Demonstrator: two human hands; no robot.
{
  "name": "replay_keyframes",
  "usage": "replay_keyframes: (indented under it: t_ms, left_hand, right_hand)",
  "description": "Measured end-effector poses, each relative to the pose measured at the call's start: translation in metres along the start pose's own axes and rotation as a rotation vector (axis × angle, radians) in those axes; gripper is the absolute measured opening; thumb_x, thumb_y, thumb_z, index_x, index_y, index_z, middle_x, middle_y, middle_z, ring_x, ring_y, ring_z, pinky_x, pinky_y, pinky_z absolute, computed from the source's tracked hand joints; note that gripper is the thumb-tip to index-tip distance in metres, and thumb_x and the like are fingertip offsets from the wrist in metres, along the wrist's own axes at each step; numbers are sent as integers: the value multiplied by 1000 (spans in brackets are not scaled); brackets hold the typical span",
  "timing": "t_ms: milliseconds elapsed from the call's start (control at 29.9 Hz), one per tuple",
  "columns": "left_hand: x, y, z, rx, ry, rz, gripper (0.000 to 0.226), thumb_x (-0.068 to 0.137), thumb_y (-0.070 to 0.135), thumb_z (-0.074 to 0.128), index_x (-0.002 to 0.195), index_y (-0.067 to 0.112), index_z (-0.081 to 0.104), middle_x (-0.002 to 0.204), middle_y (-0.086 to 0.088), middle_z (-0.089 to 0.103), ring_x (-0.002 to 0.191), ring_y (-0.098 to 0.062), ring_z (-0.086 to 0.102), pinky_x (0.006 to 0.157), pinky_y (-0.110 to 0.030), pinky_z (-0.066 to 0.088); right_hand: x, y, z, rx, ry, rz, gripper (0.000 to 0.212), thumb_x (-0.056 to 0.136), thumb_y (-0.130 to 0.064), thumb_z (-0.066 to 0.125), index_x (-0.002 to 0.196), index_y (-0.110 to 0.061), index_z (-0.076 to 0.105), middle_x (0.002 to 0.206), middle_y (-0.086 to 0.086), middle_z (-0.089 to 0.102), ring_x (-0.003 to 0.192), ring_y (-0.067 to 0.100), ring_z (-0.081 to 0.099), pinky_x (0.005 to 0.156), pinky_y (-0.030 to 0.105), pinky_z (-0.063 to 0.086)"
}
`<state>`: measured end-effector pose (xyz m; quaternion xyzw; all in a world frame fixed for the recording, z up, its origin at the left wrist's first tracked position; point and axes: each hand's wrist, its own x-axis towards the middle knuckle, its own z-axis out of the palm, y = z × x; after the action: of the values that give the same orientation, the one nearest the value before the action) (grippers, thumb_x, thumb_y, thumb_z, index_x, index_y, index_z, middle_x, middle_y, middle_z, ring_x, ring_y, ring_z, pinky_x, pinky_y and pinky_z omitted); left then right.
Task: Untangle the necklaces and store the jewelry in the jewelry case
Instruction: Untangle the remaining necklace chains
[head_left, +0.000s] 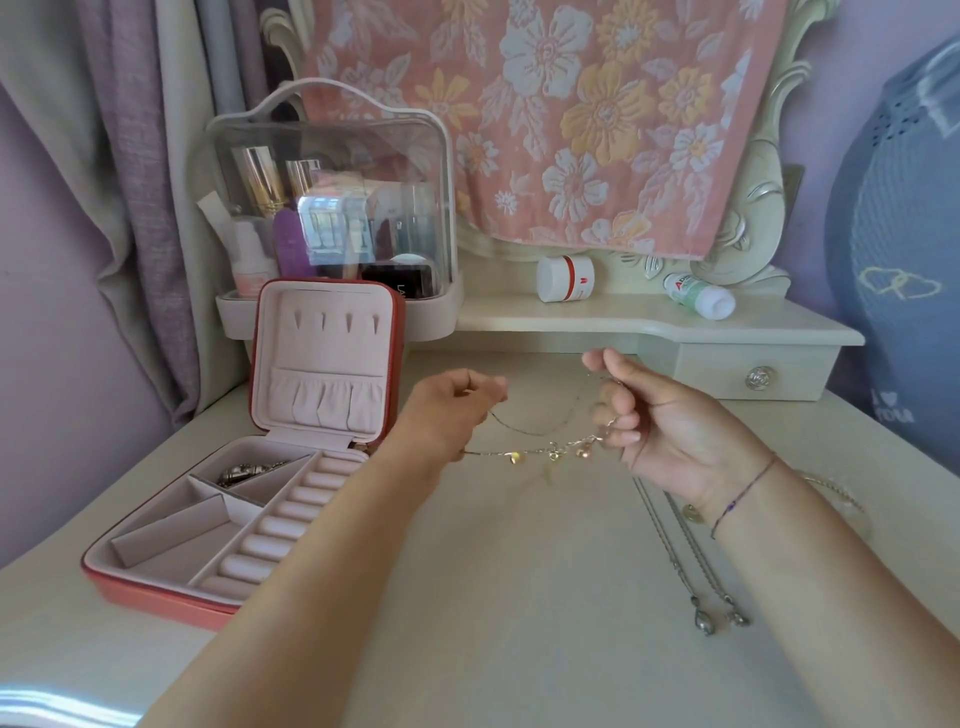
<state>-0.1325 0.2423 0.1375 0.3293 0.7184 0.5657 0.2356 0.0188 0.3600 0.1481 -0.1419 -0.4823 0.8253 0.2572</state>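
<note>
Above the cream table, left hand and right hand pinch a faint, hard-to-trace necklace.

A home bedroom was suggested by a cream dressing table, a cosmetics organiser placed at eleven o'clock, curtains hung at ten, and a carved mirror frame at one, draped with a floral towel.
</note>
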Motion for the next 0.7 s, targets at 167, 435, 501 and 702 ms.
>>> replay_keyframes:
  t_ms: [167, 435, 501, 702]
  left_hand:
    - [-3, -4, 8, 214, -28, 110, 22, 86, 41, 68, 86, 19, 71, 69, 4, 47, 57, -9, 41, 56, -19, 34]
    - [-7, -9, 9, 459, -158, 154, 13, 77, 35, 79, 86, 31, 72, 110, 9, 50, 88, -3, 49, 72, -20, 38]
    - [-8, -8, 10, 474, -187, 165, 10, 78, 33, 79, 86, 30, 73, 106, 9, 50, 83, -2, 48, 70, -20, 38]
    - [-10, -3, 12, 349, -186, 189, 10, 88, 32, 68, 87, 26, 76, 107, 8, 67, 105, -6, 56, 89, -18, 41]
  right_hand:
    - [5, -1, -5, 291, -102, 54, 21, 54, -13, 78, 74, -9, 70, 47, -4, 47, 38, 7, 44, 33, 17, 37]
    - [9, 0, -9, 444, -241, 74, 40, 41, 0, 90, 72, -7, 66, 54, 0, 54, 44, 11, 51, 40, 20, 45]
    - [8, 1, -3, 414, -173, 94, 23, 56, -4, 81, 73, -8, 65, 56, 0, 56, 45, 11, 53, 41, 19, 46]
    - [0, 0, 8, 396, -8, 79, 21, 95, -15, 43, 79, -9, 55, 67, 7, 69, 52, 13, 65, 48, 20, 53]
